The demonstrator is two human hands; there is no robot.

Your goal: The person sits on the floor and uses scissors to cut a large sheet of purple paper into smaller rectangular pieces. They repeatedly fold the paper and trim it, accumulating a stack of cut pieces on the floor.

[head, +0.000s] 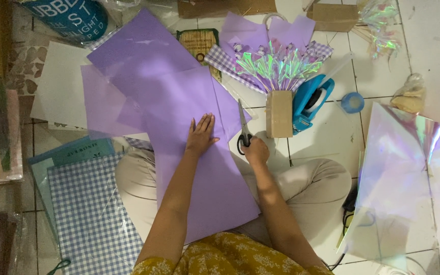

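The large lilac paper sheet (199,168) lies flat over the person's lap. The left hand (200,135) rests on it, spread open and pressing. At the sheet's right edge, the right hand (256,151) grips black-handled scissors (243,127), blades pointing away. The cut looks barely begun; the smooth, uncreased sheet seems whole.

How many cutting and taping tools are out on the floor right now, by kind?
Scissors, held by the right hand: 1
Blue tape dispenser: 1
Blue tape roll: 1
Total: 3
The left hand lies flat on the purple paper sheet.
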